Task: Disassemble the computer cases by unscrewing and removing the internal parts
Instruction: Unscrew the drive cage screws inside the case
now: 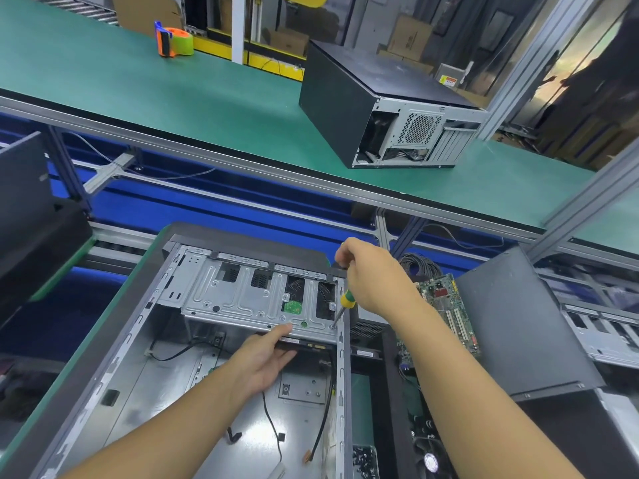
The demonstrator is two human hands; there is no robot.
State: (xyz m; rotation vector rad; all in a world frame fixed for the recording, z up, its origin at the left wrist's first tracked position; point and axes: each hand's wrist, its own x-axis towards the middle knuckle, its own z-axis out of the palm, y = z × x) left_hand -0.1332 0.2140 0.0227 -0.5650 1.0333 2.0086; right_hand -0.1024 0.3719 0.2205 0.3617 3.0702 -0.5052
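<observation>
An open computer case (138,382) lies on its side in front of me, its floor bare except for loose black cables (273,423). A silver drive cage (242,299) sits at its far end. My right hand (373,274) grips a screwdriver (344,304) with a yellow and green handle. Its tip rests on a screw at the cage's right front corner. My left hand (262,361) is under the cage's front edge, thumb on top, fingers under a drive (304,342) beneath the cage.
A second closed case (345,108) lies on the green conveyor belt (138,84) beyond, with a tape dispenser (173,39) at the far left. A bare motherboard (446,305) and a dark side panel (518,323) lie to the right. Loose screws (363,458) fill a small tray near the bottom.
</observation>
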